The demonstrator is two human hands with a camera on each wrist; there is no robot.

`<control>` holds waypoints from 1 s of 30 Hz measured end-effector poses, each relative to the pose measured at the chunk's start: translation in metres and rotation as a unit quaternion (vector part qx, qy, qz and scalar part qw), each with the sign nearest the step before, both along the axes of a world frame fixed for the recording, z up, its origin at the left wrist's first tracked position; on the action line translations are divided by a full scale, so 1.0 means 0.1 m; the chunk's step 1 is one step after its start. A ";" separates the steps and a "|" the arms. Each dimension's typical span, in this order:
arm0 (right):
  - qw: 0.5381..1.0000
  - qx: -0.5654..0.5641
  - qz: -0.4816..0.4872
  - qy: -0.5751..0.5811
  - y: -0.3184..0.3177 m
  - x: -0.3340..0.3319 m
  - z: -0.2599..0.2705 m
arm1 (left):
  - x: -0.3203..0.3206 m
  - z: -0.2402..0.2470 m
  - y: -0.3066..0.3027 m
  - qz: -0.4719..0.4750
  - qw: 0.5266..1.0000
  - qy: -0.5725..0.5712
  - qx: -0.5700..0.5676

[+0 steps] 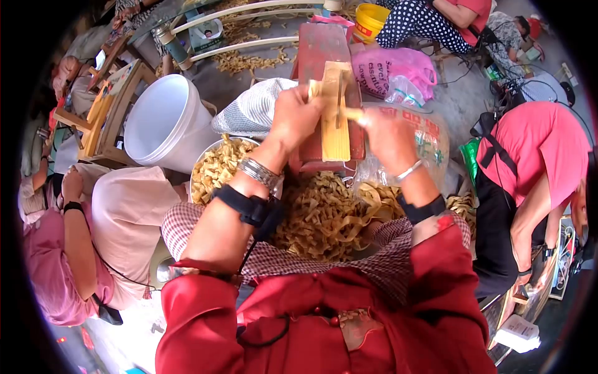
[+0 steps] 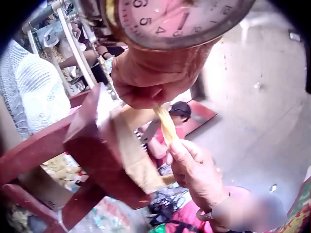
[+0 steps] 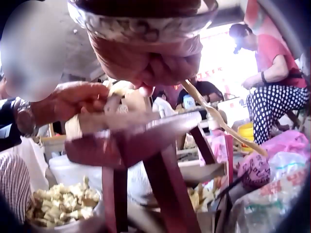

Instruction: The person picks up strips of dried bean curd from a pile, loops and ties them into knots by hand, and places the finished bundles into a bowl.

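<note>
A pale yellow, twisted strip (image 2: 167,127) of some pliable material runs between both hands. My left hand (image 1: 293,115) pinches one end and my right hand (image 1: 392,140) grips the other, its fingers curled round. In the right wrist view a long tail of the strip (image 3: 218,119) trails from the right hand. Both hands are over a light wooden board (image 1: 336,146) with a dark slit along it. Beneath that is a dark red wooden bench (image 1: 317,47). The board and hands are somewhat blurred.
Knotted yellow pieces (image 1: 321,215) heap up on the lap, and more fill a bowl (image 1: 221,165) to the left. A white bucket (image 1: 165,121), pink bag (image 1: 398,71) and clear plastic bag (image 1: 430,137) surround the bench. People sit close on both sides.
</note>
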State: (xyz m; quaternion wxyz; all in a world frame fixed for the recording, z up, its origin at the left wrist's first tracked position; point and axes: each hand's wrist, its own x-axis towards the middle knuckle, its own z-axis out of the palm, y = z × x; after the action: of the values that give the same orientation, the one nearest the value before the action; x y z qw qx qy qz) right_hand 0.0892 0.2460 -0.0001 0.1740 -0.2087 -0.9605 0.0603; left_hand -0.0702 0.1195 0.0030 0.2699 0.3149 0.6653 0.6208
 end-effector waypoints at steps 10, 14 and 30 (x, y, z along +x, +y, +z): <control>0.956 -0.202 0.094 0.191 -0.88 0.62 0.16 | 0.57 -0.04 -1.00 -0.138 0.974 -0.090 -0.156; 0.953 -0.184 0.173 0.165 -1.38 0.70 -0.02 | 0.83 -0.50 -1.31 -0.153 0.941 -0.237 -0.187; 0.877 -0.379 0.068 0.287 -1.68 0.85 -0.40 | 1.17 -0.51 -1.37 -0.111 0.891 -0.439 -0.027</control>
State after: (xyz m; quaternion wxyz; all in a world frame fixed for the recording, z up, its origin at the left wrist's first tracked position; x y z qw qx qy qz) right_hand 0.1744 0.0777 -0.0405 0.3455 -0.1664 -0.7836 0.4887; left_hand 0.0468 -0.0179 -0.0476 0.6099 0.0745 0.4567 0.6433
